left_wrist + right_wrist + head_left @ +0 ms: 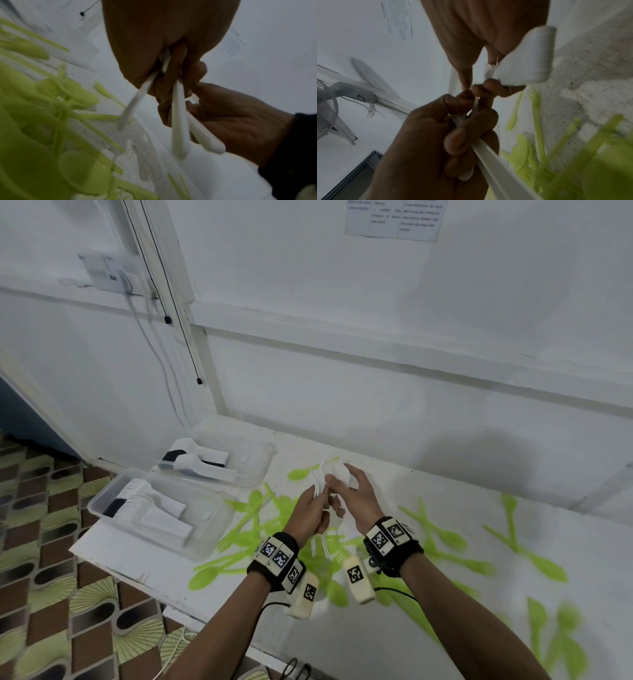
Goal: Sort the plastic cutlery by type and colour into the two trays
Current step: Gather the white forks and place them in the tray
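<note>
Both hands meet above the white table [394, 642]. My left hand [313, 508] grips a bunch of white cutlery [320, 481] by the handles; these handles [179, 121] stick out below the fist. My right hand [356, 494] pinches the stacked white heads [525, 59] of the same bunch. Green cutlery [253, 522] lies scattered on the table beneath and to the right. At the left stand two clear trays: the near tray [102, 510] holds a row of white forks [137, 494], the far tray [263, 460] holds white pieces [198, 460].
The table's front edge [144, 580] drops to a patterned floor [51, 594] on the left. White walls close the back, with cables [171, 320] hanging in the corner. A standing fan [327, 108] shows in the right wrist view.
</note>
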